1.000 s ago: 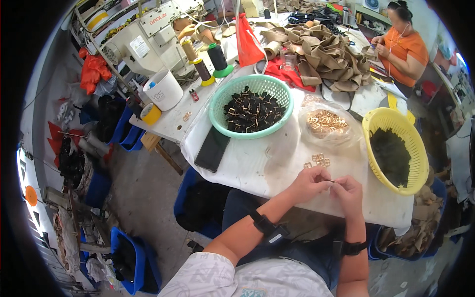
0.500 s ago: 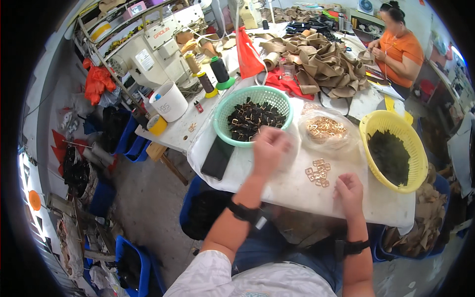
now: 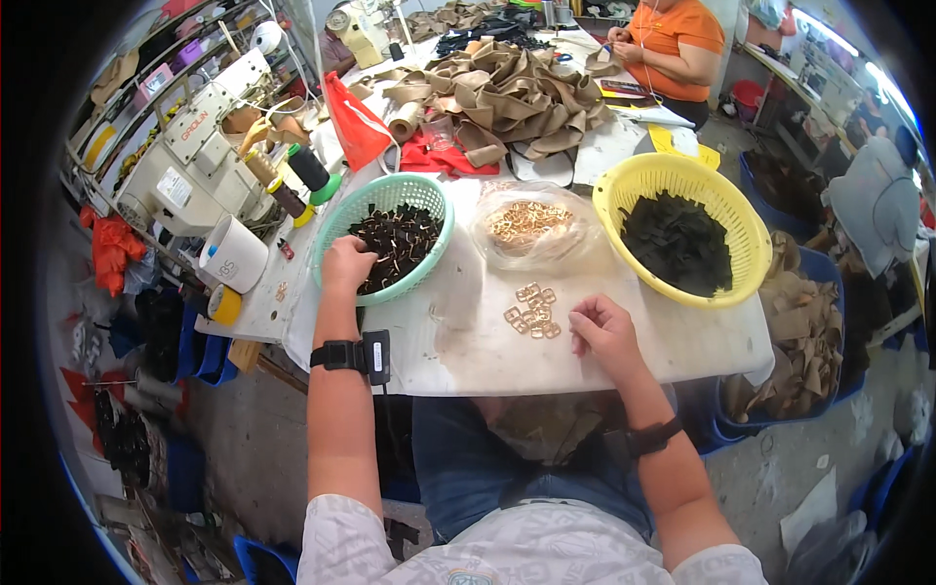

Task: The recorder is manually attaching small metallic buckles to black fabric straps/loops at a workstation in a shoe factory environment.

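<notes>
My left hand [image 3: 348,263] reaches over the near-left rim of a mint-green basket [image 3: 445,220], its fingers curled together. Inside lie many small black fabric loops with gold buckles [image 3: 398,239]. Whatever those fingers hold is hidden. On the white table, my right hand [image 3: 602,330] rests with thumb and fingers drawn together; nothing I can name shows in them. Just left of it lies a small cluster of gold buckles [image 3: 532,312]. An open clear plastic bag [image 3: 487,252] of more gold buckles sits between the two baskets. The yellow basket [image 3: 751,239] contains black fabric strips [image 3: 677,242].
Brown material pieces [image 3: 526,93] are heaped at the back, where a person in orange [image 3: 678,44] works. At left stand a sewing machine [image 3: 185,166], thread cones [image 3: 310,168] and a white bucket [image 3: 234,252]. A blue bin [image 3: 829,322] of brown scraps is at right.
The view has swung right, so the table appears further left. My left hand has moved from the green basket's near-right side to its near-left rim. My right hand stays beside the loose buckles.
</notes>
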